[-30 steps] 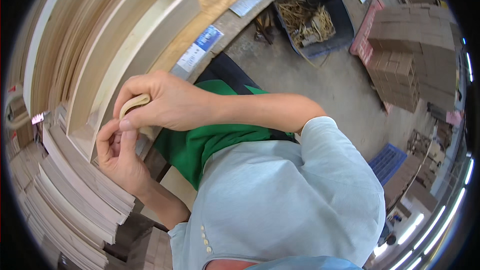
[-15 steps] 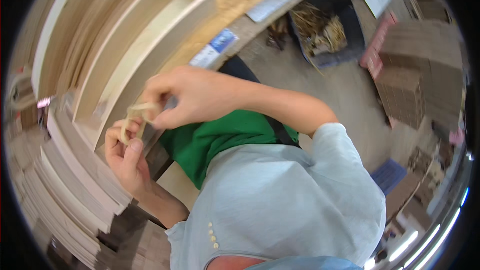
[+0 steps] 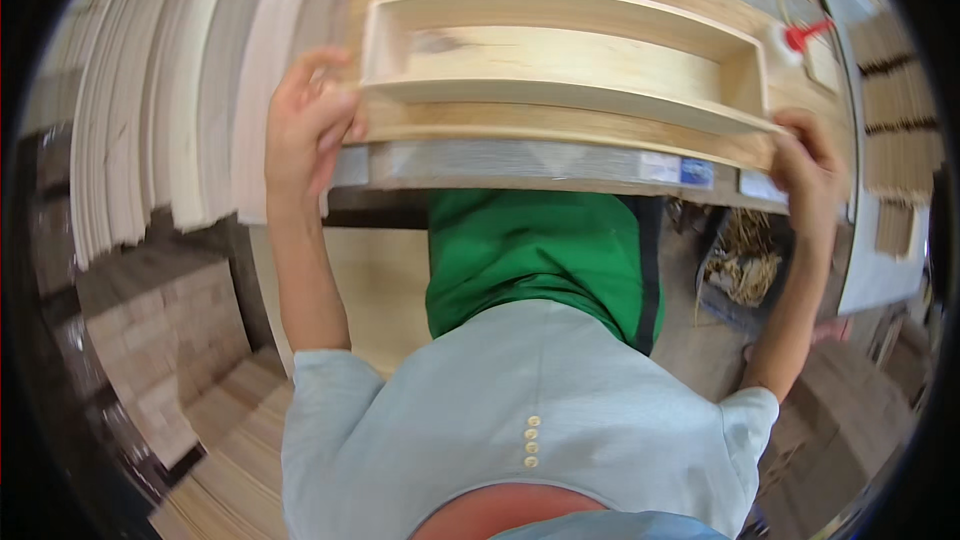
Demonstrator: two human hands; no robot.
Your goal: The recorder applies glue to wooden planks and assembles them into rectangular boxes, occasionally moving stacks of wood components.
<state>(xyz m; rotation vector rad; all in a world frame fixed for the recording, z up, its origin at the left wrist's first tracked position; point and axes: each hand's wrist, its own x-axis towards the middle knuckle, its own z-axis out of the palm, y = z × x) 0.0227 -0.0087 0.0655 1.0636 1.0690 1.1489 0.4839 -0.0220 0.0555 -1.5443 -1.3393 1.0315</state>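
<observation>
Two stacks of pale wooden boards (image 3: pixel 150 130) are seen beyond the left hand (image 3: pixel 305 125), and a red-capped bottle (image 3: pixel 795 38) stands just past the right hand (image 3: pixel 805 155), near the tray's far corner. A bin of straw-like scraps (image 3: pixel 740 265) lies below the right wrist. Between the hands a long shallow wooden tray (image 3: pixel 560 60) is held on the workbench edge (image 3: pixel 540 162). The left end is gripped with fingers curled round its corner; the right end is clasped likewise, thumb beneath.
</observation>
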